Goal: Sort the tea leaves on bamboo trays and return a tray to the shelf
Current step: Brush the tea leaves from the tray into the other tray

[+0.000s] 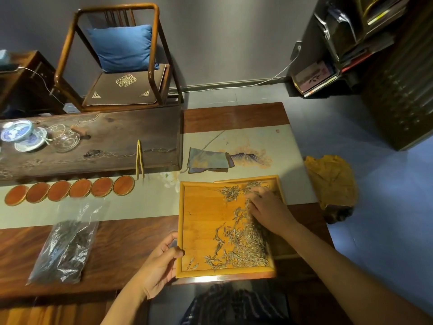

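from the head view, my left hand (161, 261) grips the near left edge of the bamboo tray (201, 221), thumb curled over the rim, while my right hand (264, 207) lies flat, fingers spread on the tea leaves (243, 245) along the tray's right side, pinching nothing. a second tray seems to sit underneath, its rim showing at the far right. i think a hard sweep could flick leaves over the low rim, and the tray overhangs the near table edge, so a slack left grip might tip it. the wooden table (131, 233) carries a pale runner, a row of round coasters (70, 191), a bag of dark tea (65, 245); a shelf (351, 31) stands far right, well apart
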Motion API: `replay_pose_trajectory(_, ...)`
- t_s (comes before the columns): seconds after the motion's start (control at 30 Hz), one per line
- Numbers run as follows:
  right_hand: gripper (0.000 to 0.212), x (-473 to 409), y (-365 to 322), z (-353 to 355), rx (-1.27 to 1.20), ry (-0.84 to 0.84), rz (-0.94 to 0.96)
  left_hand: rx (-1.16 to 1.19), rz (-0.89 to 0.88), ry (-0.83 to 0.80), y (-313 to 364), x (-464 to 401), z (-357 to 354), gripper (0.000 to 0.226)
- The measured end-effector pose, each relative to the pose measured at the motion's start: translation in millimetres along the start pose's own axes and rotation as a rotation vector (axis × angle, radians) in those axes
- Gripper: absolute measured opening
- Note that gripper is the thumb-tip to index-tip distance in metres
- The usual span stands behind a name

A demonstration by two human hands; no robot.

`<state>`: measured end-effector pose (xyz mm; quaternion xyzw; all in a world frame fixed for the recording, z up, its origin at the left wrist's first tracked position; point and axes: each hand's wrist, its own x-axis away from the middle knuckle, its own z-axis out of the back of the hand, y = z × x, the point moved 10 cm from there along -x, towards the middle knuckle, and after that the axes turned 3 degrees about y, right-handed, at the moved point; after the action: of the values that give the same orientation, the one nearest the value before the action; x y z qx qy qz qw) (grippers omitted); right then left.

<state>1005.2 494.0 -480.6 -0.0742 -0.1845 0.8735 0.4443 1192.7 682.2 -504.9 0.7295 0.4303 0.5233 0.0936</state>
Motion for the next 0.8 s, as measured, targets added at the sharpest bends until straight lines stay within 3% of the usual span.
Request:
replay_pose_trajectory(0.2,0.037,8,3,15,-0.115,-0.012,-0.028,0.017,-0.017,0.013,0,-4,-1,0.049)
replay_pose_trajectory(0.43,0.062,49,-75,-10,-0.191,-0.159,0.247,0.016,-0.031,0.006,-1,-7,-4,0.050)
replay_pose_trajectory(0.57,0.055,67,-109,-29,-0.141,-0.121,0.395,-0.004,-0.049,0.008,-1,-6,-6,0.049)
replay_pose_trajectory(0.7,0.045,71,-108,-27,-0.104,-0.041,0.427,-0.005,-0.058,0.013,0,-6,-6,0.048)
replay_pose_trajectory(0.8,0.041,69,-92,-23,-0.092,-0.070,0.418,0.013,-0.056,0.015,-3,-6,-4,0.049)
